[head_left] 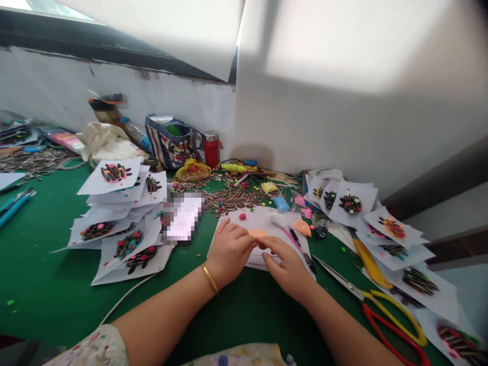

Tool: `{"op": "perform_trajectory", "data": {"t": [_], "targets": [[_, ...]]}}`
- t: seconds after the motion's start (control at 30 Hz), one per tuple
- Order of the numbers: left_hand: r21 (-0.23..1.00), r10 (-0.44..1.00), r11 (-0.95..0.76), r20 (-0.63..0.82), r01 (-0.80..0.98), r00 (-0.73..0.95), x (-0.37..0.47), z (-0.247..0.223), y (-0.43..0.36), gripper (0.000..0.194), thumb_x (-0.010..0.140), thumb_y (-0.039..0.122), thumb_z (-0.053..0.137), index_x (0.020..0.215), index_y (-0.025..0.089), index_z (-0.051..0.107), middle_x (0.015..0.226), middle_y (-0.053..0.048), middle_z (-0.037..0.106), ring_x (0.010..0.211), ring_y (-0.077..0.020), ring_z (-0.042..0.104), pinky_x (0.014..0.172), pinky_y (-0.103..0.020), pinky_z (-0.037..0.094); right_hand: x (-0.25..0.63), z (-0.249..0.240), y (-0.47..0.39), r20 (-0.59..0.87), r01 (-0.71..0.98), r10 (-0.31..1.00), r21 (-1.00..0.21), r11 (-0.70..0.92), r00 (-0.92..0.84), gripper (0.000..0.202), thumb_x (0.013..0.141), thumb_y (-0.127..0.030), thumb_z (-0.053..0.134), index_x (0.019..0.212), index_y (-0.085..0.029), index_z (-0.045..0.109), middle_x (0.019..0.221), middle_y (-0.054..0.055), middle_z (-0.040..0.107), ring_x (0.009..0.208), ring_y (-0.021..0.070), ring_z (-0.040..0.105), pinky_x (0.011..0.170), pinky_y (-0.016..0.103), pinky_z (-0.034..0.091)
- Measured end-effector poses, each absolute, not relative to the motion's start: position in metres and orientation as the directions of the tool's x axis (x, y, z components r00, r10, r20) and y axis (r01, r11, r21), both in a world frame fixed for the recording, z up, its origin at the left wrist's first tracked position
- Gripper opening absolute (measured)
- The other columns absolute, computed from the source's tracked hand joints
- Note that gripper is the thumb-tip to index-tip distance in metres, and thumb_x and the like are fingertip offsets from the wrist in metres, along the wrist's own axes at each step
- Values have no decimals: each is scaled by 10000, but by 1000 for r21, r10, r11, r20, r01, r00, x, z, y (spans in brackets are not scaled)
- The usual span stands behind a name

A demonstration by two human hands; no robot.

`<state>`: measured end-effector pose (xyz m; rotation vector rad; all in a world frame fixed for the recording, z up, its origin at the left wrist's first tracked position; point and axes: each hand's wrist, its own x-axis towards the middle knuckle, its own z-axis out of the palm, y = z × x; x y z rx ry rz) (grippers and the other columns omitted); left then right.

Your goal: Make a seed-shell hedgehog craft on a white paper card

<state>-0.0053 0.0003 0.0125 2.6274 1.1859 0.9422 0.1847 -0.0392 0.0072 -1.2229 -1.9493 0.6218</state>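
Note:
My left hand (pixel 232 250) and my right hand (pixel 284 262) meet fingertip to fingertip over white paper (pixel 254 260). Their fingers are bent and pressed together; whatever lies between them is hidden. Just beyond the fingertips a flat, pale-orange piece (pixel 259 233), like soft clay, shows on the paper; its near edge is covered by my fingers. Another orange lump (pixel 302 227) sits at the paper's right side, near a white lump (pixel 278 218). A small red ball (pixel 242 216) rests above my left hand. Dark pens (pixel 307 259) lie right of my right hand.
Large scissors (pixel 362 295) with red and yellow handles lie at the right. Stacked cards with seed pictures stand left (pixel 125 223) and right (pixel 392 229). Loose striped seeds (pixel 229 199) cover the back, near a red flask (pixel 212 150) and a striped bag (pixel 171 142). A blurred-out bright rectangle (pixel 185 217) lies left.

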Motion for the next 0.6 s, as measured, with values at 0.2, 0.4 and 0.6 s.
{"op": "perform_trajectory", "data": {"t": [0.2, 0.4, 0.6], "targets": [[427, 721, -690, 472, 585, 507, -4, 11, 0, 249, 941, 358, 507, 837, 211, 679, 808, -52, 667, 818, -191, 579, 812, -370, 427, 188, 9, -38, 433, 605, 872, -639, 475, -227, 323, 887, -148, 486, 1168, -227, 622, 1097, 88, 648, 1039, 219, 604, 916, 401, 516], [242, 808, -557, 381, 795, 450, -10, 19, 3, 272, 951, 329, 451, 780, 209, 626, 824, -49, 645, 880, -217, 562, 974, -456, 357, 190, 4, -36, 446, 626, 861, -605, 492, -246, 325, 894, -154, 487, 1176, -235, 628, 1107, 89, 644, 1055, 227, 600, 931, 419, 511], [79, 943, -251, 243, 965, 226, -36, 20, 27, 217, 918, 303, 462, 836, 197, 633, 932, -106, 657, 964, -319, 563, 941, -616, 346, 192, -1, -33, 441, 626, 867, -614, 481, -233, 310, 895, -158, 484, 1152, -227, 642, 1090, 95, 650, 1050, 230, 606, 919, 408, 515]]}}
